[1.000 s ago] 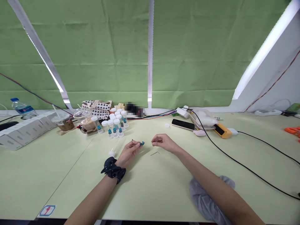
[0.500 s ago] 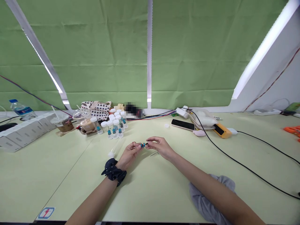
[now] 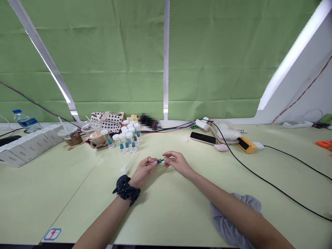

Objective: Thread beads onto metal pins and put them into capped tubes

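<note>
My left hand (image 3: 145, 169), a dark scrunchie (image 3: 126, 189) at its wrist, is closed in a pinch on a small blue part (image 3: 158, 161) with a thin metal rod running out to the left. At the right end of that part a short black tip shows, and the fingers of my right hand (image 3: 178, 164) pinch around it. Fingertips hide some of the piece. Below my right fingers a short thin metal stick (image 3: 169, 171) lies on the table. A clear tube (image 3: 128, 162) with a white cap rests left of my left hand.
Several white-capped tubes (image 3: 127, 138) with blue pieces inside stand at the back left. Beside them are drink cups (image 3: 70, 135), white boxes (image 3: 28, 147) and a bottle (image 3: 27, 121). Towards the right lie a phone (image 3: 203, 138), a yellow device (image 3: 246, 144) and a black cable (image 3: 259, 176).
My right fingertips have shifted slightly to the right, and a little more of the black tip shows. My left hand keeps its pinch on the blue part.
</note>
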A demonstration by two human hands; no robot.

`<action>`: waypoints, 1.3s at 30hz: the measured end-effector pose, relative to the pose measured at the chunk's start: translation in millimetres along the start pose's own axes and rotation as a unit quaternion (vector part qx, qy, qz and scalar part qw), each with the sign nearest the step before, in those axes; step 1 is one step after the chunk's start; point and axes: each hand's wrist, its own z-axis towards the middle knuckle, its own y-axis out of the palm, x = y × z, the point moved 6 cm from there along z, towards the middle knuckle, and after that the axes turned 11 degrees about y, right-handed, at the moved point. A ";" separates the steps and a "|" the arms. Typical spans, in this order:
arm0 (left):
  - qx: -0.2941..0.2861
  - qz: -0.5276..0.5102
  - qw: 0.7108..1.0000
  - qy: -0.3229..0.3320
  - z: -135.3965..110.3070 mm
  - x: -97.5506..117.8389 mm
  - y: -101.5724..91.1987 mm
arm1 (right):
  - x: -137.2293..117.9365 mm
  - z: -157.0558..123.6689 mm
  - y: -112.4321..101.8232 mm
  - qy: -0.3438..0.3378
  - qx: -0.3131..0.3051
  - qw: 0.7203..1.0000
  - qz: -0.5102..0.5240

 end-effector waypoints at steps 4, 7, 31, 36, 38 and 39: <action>-0.009 0.007 1.000 0.006 -1.5 1.5 3.7 | 5.4 1.9 -1.2 0.012 0.024 0.999 -0.025; 0.001 0.005 1.000 0.006 -2.1 1.7 2.4 | 9.2 2.5 -1.5 0.026 0.042 0.998 -0.026; 0.042 0.021 0.999 0.016 1.6 2.1 -8.2 | 7.2 -3.1 6.6 0.082 -0.008 0.994 -0.076; 0.031 0.034 0.999 0.015 -0.2 1.5 -5.6 | 9.1 1.4 -1.0 0.065 0.048 0.996 -0.027; 0.021 0.045 0.999 0.018 -0.6 1.6 -3.6 | 12.4 2.5 0.2 0.081 0.038 0.995 -0.038; 0.016 0.050 0.998 0.019 -0.8 1.6 -2.7 | 14.6 2.8 0.7 0.095 0.035 0.994 -0.047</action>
